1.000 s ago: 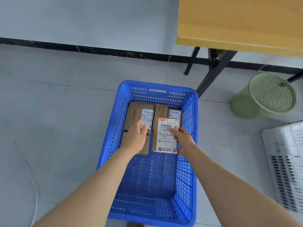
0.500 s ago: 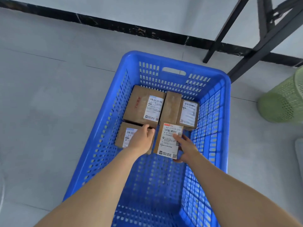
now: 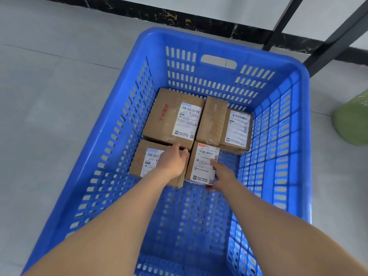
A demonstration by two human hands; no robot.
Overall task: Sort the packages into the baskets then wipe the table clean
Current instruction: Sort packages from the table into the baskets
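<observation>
inside a blue basket [image 3: 219, 47] on the floor, the right hand [image 3: 224, 175] pinches a small labelled box [image 3: 202, 166], thumb on top, at its near right corner. its long side points away toward the basket's far end. the left hand [image 3: 175, 162] curls over the neighbouring box [image 3: 146, 163] just left, touching it.

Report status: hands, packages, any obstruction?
Left hand grips front-left package; right hand pinches front-right package. Both low inside blue basket, in front of rear-left package and rear-right package. No obstruction seen.
</observation>
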